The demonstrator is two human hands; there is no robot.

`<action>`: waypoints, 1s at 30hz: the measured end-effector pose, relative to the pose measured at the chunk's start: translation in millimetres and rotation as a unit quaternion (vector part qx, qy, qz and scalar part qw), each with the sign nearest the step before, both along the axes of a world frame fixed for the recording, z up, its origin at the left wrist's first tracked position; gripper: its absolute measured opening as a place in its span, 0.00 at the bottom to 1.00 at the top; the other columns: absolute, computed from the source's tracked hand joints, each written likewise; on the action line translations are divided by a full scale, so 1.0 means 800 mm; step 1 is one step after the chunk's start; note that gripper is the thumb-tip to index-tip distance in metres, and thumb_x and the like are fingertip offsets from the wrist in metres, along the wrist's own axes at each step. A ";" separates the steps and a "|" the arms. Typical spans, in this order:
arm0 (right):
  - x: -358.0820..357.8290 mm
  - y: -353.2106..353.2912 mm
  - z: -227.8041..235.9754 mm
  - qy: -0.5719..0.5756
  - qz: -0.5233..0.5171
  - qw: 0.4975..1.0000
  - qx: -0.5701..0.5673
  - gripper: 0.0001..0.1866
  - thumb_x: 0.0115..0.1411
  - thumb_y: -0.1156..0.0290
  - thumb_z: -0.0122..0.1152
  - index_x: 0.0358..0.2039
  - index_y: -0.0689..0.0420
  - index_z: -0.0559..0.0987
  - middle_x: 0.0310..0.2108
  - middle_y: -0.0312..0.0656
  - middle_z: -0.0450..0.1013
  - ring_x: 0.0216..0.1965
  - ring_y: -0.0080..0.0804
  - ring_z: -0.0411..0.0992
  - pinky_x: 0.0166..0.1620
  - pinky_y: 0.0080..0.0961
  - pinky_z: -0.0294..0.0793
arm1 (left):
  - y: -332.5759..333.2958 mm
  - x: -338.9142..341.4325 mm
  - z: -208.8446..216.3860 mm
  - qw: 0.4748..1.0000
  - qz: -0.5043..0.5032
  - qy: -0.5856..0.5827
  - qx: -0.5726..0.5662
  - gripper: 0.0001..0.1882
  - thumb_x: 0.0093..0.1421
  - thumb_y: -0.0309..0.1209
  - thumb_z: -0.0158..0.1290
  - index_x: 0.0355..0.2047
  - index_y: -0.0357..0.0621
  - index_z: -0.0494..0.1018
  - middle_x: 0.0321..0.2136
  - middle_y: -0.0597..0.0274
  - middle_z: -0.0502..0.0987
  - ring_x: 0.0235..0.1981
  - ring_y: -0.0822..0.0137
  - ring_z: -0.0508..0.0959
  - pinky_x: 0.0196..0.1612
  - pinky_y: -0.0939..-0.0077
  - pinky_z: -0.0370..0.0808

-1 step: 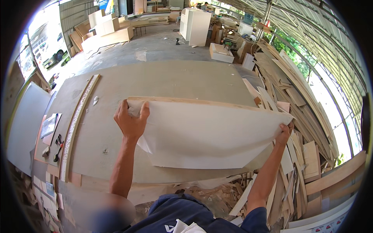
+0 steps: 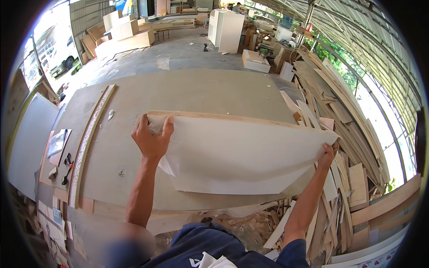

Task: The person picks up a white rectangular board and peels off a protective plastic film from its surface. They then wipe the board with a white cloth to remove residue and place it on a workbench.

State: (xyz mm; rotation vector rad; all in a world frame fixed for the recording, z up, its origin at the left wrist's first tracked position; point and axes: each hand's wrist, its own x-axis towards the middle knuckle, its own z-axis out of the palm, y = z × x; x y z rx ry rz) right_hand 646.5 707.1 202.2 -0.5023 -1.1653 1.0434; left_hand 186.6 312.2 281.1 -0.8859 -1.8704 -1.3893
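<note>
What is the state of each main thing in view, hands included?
Thin white flexible sheet: bowed, held at both ends
Left hand: gripping its left end
Right hand: gripping its right end
Large grey-brown board: lying flat
Long pale wooden strip: lying on it
White boxy cabinet: standing

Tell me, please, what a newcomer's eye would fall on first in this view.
Most likely the large white sheet over the near right part of the table, a pale wooden strip along its far edge, with the left hand and right hand at its two ends. Next might come the long boards heaped along the right side, then the tall white cabinet farther back on the floor.
</note>
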 end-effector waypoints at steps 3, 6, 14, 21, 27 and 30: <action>0.012 -0.006 0.000 -0.042 -0.015 0.999 0.022 0.32 0.41 0.66 0.66 0.49 0.64 0.70 0.53 0.50 0.73 0.53 0.40 0.71 0.62 0.39 0.66 | -0.002 0.003 0.002 0.999 0.021 0.026 -0.003 0.15 0.51 0.34 0.64 0.23 0.35 0.71 0.18 0.54 0.72 0.18 0.60 0.69 0.25 0.67 0.69; 0.023 0.002 -0.004 -0.055 -0.016 0.998 0.023 0.33 0.42 0.66 0.66 0.49 0.64 0.70 0.52 0.49 0.73 0.52 0.39 0.71 0.62 0.39 0.66 | -0.005 0.000 -0.001 0.999 0.041 0.032 -0.004 0.13 0.52 0.32 0.62 0.23 0.34 0.73 0.16 0.54 0.71 0.17 0.63 0.69 0.25 0.70 0.69; 0.021 -0.005 -0.004 -0.034 -0.020 0.999 0.005 0.35 0.43 0.65 0.66 0.52 0.65 0.68 0.53 0.51 0.72 0.54 0.40 0.70 0.64 0.39 0.63 | -0.007 0.009 0.010 0.999 0.017 0.043 -0.001 0.17 0.47 0.30 0.65 0.18 0.36 0.67 0.14 0.54 0.71 0.14 0.61 0.69 0.19 0.66 0.66; 0.020 0.000 -0.007 -0.024 0.003 1.000 0.014 0.36 0.43 0.64 0.67 0.53 0.65 0.68 0.51 0.48 0.72 0.53 0.38 0.69 0.62 0.38 0.64 | -0.008 0.005 0.004 0.998 0.034 0.053 0.007 0.17 0.45 0.31 0.66 0.18 0.36 0.67 0.13 0.55 0.70 0.12 0.64 0.65 0.18 0.69 0.64; 0.013 -0.001 -0.011 -0.021 -0.029 0.999 0.003 0.36 0.43 0.64 0.67 0.53 0.65 0.68 0.50 0.46 0.71 0.52 0.37 0.68 0.62 0.36 0.62 | -0.011 0.015 0.016 0.998 0.036 0.043 -0.004 0.18 0.47 0.31 0.66 0.17 0.37 0.66 0.11 0.57 0.68 0.11 0.64 0.63 0.18 0.69 0.63; 0.020 0.005 -0.020 -0.011 -0.068 0.998 -0.003 0.35 0.44 0.64 0.68 0.52 0.65 0.69 0.48 0.44 0.70 0.50 0.36 0.68 0.60 0.35 0.63 | -0.006 0.017 0.014 0.998 0.064 0.018 -0.014 0.18 0.47 0.32 0.65 0.16 0.38 0.66 0.10 0.57 0.67 0.11 0.64 0.63 0.18 0.69 0.63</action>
